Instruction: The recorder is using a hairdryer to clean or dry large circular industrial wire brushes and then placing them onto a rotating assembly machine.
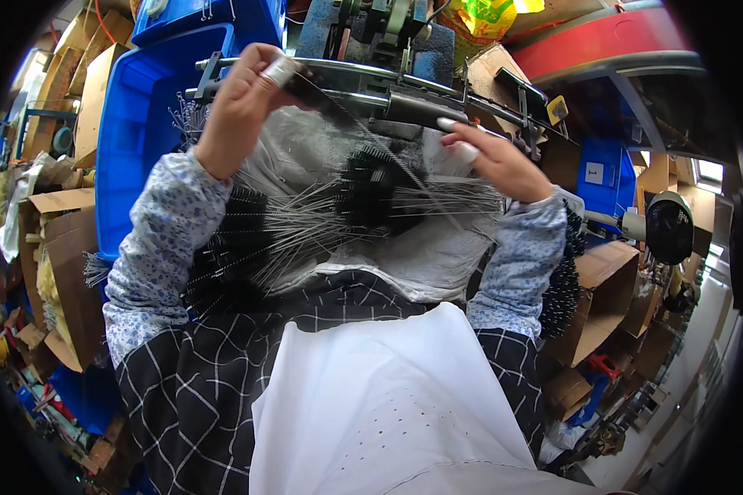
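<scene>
My left hand [246, 107], with white wrapping on a finger, is closed on the top of a long, thin twisted-wire brush [357, 125]. The brush has dark bristles, slants down to the right and is blurred by motion. My right hand [508, 165], also wrapped in white at the fingertips, has its fingers stretched apart beside a dark roller [425, 110] on the machine's steel rods [347, 68]; nothing shows in it. Below both hands, many black-bristled wire brushes [297, 210] lie in loose bunches across a grey-white cloth [421, 268] on my lap.
A blue bin [128, 157] stands at the left, with looped wire ends [188, 115] beside my left wrist. Cardboard boxes [70, 264] flank me at the left, and another open box [598, 289] at the right. A round black lamp-like head [669, 227] juts in at the right.
</scene>
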A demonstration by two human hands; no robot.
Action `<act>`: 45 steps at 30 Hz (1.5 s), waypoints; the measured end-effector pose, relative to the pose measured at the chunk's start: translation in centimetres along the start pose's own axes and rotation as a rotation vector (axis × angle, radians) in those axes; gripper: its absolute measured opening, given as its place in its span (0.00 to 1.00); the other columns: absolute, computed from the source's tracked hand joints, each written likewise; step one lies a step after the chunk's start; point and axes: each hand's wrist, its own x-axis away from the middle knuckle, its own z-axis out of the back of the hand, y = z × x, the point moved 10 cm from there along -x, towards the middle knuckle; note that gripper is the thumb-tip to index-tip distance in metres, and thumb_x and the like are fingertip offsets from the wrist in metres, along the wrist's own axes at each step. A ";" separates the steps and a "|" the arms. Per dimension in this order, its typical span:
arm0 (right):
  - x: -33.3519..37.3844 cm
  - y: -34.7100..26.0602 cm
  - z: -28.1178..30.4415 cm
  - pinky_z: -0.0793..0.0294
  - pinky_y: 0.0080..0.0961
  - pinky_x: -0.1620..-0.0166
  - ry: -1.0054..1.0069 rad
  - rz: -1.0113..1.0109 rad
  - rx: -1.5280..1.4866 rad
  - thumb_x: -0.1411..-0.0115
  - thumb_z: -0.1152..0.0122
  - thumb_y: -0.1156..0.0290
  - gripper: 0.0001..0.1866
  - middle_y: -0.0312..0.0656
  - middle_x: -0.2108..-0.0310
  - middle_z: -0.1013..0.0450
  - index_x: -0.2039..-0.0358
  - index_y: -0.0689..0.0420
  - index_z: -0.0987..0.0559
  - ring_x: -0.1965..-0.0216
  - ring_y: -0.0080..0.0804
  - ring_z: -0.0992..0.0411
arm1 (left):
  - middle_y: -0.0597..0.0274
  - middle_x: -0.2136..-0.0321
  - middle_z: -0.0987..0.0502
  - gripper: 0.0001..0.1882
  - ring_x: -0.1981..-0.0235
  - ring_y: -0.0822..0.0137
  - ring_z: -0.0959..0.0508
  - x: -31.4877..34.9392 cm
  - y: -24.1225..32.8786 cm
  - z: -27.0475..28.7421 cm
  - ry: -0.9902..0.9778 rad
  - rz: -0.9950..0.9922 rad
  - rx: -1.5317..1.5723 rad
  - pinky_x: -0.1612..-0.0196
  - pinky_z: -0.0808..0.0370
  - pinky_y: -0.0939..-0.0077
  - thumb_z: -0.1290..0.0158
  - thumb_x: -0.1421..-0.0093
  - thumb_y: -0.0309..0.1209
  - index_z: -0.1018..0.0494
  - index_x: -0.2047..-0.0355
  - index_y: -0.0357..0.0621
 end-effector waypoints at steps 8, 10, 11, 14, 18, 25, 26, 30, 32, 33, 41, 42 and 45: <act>-5.9 -0.3 -0.6 0.31 0.27 0.61 0.537 0.042 0.124 0.44 0.54 0.64 0.14 0.45 0.69 0.27 0.63 0.58 0.26 0.65 0.32 0.30 | 0.58 0.72 0.32 0.11 0.72 0.69 0.30 4.9 -2.2 1.7 -0.050 0.250 -0.554 0.70 0.30 0.78 0.59 0.41 0.33 0.43 0.63 0.40; -5.8 2.7 4.5 0.32 0.29 0.68 0.899 -0.005 0.646 0.45 0.53 0.64 0.12 0.40 0.76 0.27 0.63 0.52 0.25 0.73 0.34 0.31 | 0.56 0.75 0.31 0.13 0.77 0.64 0.31 7.1 -2.1 4.7 -0.073 0.295 -0.946 0.72 0.33 0.74 0.55 0.44 0.34 0.42 0.64 0.39; -6.1 4.4 5.8 0.35 0.29 0.66 0.929 -0.070 0.776 0.47 0.52 0.63 0.12 0.35 0.76 0.28 0.63 0.48 0.25 0.72 0.33 0.33 | 0.56 0.75 0.31 0.13 0.77 0.60 0.30 8.1 -2.5 5.7 -0.126 0.333 -1.190 0.72 0.34 0.72 0.53 0.46 0.33 0.40 0.65 0.39; -7.6 4.7 6.0 0.38 0.31 0.60 0.902 -0.155 0.845 0.48 0.50 0.63 0.11 0.32 0.75 0.27 0.63 0.44 0.25 0.67 0.31 0.34 | 0.58 0.77 0.29 0.08 0.75 0.59 0.30 11.5 -3.6 7.3 -0.261 0.381 -1.310 0.70 0.35 0.69 0.49 0.51 0.30 0.32 0.72 0.39; -8.1 5.2 6.1 0.39 0.31 0.59 0.871 -0.150 0.804 0.49 0.49 0.63 0.12 0.31 0.73 0.27 0.63 0.42 0.24 0.65 0.30 0.35 | 0.59 0.80 0.29 0.08 0.76 0.61 0.30 11.8 -3.2 8.3 -0.111 0.428 -1.258 0.71 0.35 0.70 0.47 0.53 0.28 0.32 0.72 0.40; -8.1 4.9 6.0 0.42 0.32 0.57 0.878 -0.124 0.789 0.49 0.49 0.63 0.11 0.32 0.72 0.27 0.64 0.42 0.24 0.65 0.30 0.35 | 0.61 0.80 0.30 0.05 0.76 0.71 0.32 11.8 -4.0 9.0 -0.021 0.465 -1.038 0.72 0.36 0.80 0.52 0.48 0.27 0.34 0.71 0.39; -8.2 4.8 6.0 0.42 0.32 0.57 0.878 -0.122 0.789 0.49 0.49 0.63 0.11 0.32 0.72 0.27 0.64 0.42 0.24 0.65 0.30 0.35 | 0.64 0.80 0.32 0.04 0.76 0.75 0.33 11.3 -2.3 9.7 0.137 0.323 -0.961 0.72 0.37 0.83 0.54 0.46 0.26 0.35 0.70 0.39; -8.4 5.7 6.2 0.43 0.32 0.56 0.832 -0.185 0.754 0.49 0.49 0.64 0.12 0.31 0.71 0.27 0.63 0.42 0.24 0.64 0.30 0.36 | 0.70 0.71 0.35 0.06 0.69 0.81 0.37 11.1 1.6 13.4 0.370 -0.002 -0.664 0.63 0.40 0.89 0.61 0.41 0.24 0.37 0.63 0.41; -8.7 6.2 6.4 0.44 0.33 0.56 0.793 -0.199 0.718 0.49 0.50 0.65 0.12 0.31 0.70 0.27 0.62 0.41 0.24 0.62 0.30 0.37 | 0.70 0.69 0.35 0.08 0.67 0.81 0.36 11.1 4.6 14.7 0.417 -0.080 -0.624 0.61 0.40 0.89 0.60 0.41 0.26 0.37 0.61 0.42; -9.0 5.9 6.5 0.47 0.36 0.53 0.793 -0.184 0.764 0.48 0.51 0.65 0.13 0.31 0.66 0.28 0.61 0.40 0.25 0.59 0.30 0.38 | 0.71 0.69 0.34 0.09 0.66 0.81 0.36 11.3 6.3 15.4 0.455 -0.114 -0.625 0.61 0.40 0.88 0.60 0.41 0.27 0.36 0.61 0.42; -10.2 6.7 6.6 0.58 0.48 0.47 0.816 -0.144 0.942 0.48 0.52 0.66 0.20 0.36 0.54 0.36 0.52 0.40 0.33 0.48 0.35 0.47 | 0.66 0.66 0.32 0.10 0.65 0.79 0.32 10.3 12.8 15.4 0.563 -0.323 -0.481 0.61 0.35 0.87 0.59 0.43 0.26 0.36 0.61 0.38; -9.4 5.8 6.6 0.57 0.48 0.49 0.873 -0.120 0.901 0.49 0.50 0.63 0.22 0.39 0.54 0.38 0.51 0.44 0.34 0.49 0.35 0.47 | 0.65 0.66 0.32 0.10 0.65 0.78 0.32 11.0 13.7 15.8 0.609 -0.353 -0.374 0.61 0.34 0.87 0.59 0.43 0.26 0.35 0.60 0.37; -6.9 8.3 7.4 0.49 0.46 0.52 0.869 -0.378 0.815 0.51 0.48 0.64 0.22 0.38 0.57 0.35 0.54 0.52 0.32 0.51 0.34 0.44 | 0.61 0.65 0.31 0.11 0.63 0.72 0.31 10.5 11.9 16.2 0.611 -0.361 -0.315 0.58 0.33 0.80 0.59 0.43 0.26 0.35 0.59 0.37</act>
